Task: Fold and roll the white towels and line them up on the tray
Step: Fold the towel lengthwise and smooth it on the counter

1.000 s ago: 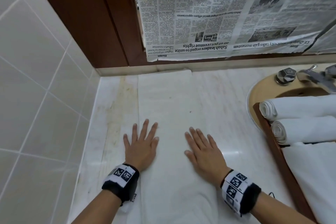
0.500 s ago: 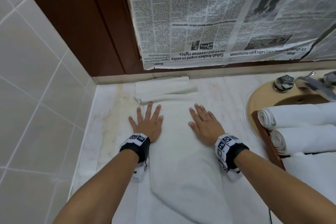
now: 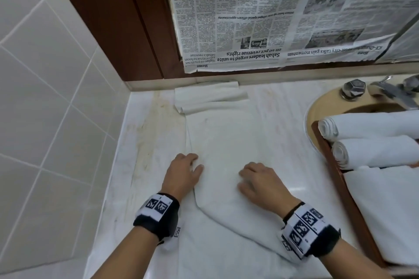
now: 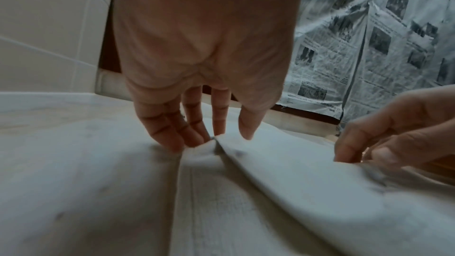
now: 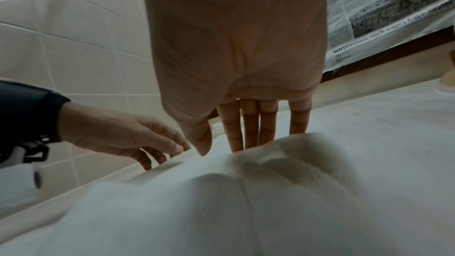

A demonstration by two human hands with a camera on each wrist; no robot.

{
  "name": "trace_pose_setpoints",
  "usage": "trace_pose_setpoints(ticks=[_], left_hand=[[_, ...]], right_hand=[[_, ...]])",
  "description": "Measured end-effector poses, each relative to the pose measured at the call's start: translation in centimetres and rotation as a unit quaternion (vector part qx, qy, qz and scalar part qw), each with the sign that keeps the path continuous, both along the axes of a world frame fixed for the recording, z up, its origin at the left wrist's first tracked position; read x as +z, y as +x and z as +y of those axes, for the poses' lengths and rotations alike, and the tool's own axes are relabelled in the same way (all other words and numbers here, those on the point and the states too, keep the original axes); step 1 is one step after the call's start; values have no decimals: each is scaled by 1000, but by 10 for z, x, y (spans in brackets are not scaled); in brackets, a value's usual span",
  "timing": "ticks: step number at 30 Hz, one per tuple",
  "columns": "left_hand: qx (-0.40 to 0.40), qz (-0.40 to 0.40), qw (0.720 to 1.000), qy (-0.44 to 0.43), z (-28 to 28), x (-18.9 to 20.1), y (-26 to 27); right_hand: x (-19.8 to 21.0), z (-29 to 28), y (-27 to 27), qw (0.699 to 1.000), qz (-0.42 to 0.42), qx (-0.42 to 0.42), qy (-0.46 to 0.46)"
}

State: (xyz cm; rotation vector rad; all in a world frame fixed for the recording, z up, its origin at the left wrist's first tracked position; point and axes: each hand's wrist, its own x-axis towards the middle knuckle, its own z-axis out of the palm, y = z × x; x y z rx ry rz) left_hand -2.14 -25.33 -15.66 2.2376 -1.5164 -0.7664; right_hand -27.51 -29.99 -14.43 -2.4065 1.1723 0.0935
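Note:
A white towel (image 3: 226,142), folded into a long strip, lies on the marble counter, its far end bunched against the wall. My left hand (image 3: 193,164) has curled fingers on the strip's left edge. In the left wrist view its fingertips and thumb pinch a raised ridge of the towel (image 4: 270,201). My right hand (image 3: 244,179) grips the cloth a little to the right; the towel (image 5: 246,192) humps up in front of its fingers (image 5: 249,133). Two rolled towels (image 3: 374,124) (image 3: 381,152) lie side by side on the wooden tray (image 3: 350,197).
A flat folded white towel (image 3: 390,210) covers the tray's near part. The tray rests over a beige sink (image 3: 328,106) with a chrome faucet (image 3: 394,93). Newspaper (image 3: 272,18) hangs on the back wall. A tiled wall (image 3: 45,97) bounds the counter on the left.
Both hands lay flat and slid away along the towel, bunching its far end at the wall. Now they are drawn back toward me, fingers curled into the cloth.

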Motion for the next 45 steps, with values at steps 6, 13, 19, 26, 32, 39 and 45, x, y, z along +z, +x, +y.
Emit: trace_pose_setpoints(ticks=[6,13,19,26,32,39,45], left_hand=[[30,-32,999,-15,19,1,-13],[100,-12,994,-31,28,9,-28],[165,145,973,-68,35,11,-13],[172,188,966,-43,49,7,7],[176,204,963,-25,57,8,15],[120,172,978,-7,72,1,30],[115,111,987,4,79,0,27]], right_hand=[[7,34,-3,999,51,-15,2],[4,72,-3,998,62,-29,-10],[18,85,3,995,82,-49,-11],[79,158,30,983,-122,8,140],[51,221,86,983,-89,61,147],[15,241,100,978,-37,30,201],[28,231,85,958,-81,70,265]])
